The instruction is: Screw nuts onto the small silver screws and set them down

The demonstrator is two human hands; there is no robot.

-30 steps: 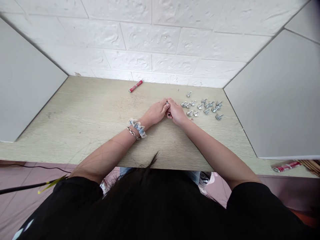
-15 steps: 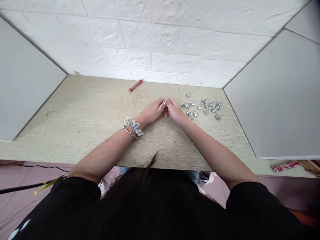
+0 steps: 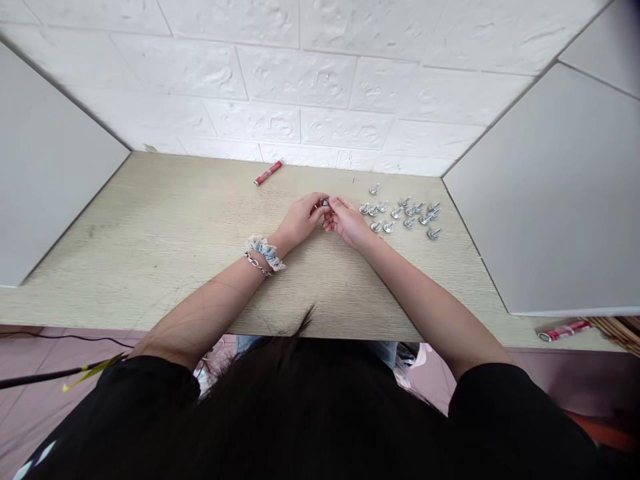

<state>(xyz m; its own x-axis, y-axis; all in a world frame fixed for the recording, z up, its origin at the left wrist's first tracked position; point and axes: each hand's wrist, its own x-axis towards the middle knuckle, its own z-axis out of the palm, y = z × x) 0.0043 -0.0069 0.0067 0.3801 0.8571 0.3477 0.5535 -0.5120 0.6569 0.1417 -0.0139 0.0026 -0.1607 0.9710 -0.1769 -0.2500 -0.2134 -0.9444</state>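
Note:
A small shiny metal bolt (image 3: 325,202) is pinched between my two hands at the middle of the table; fingers cover most of it. My left hand (image 3: 303,219) comes at it from the left, thumb and fingers curled round one side. From the right, the thumb and forefinger of my right hand (image 3: 346,219) close on the other side, while its remaining fingers curl below. Just right of my right hand, several silver bolts with washers (image 3: 397,213) stand or lean on their wide heads, shanks pointing up.
Toward the back of the wooden table (image 3: 165,220) lies a red tube (image 3: 269,173). A white brick-pattern wall (image 3: 325,80) closes off the back, with grey panels at both sides. Another red tube (image 3: 565,330) and thin brown sticks (image 3: 617,331) lie at the front right.
My hands have turned slightly and more of the metal bolt shows between the fingertips. My right fingers have loosened a little underneath. The whole view has shifted slightly.

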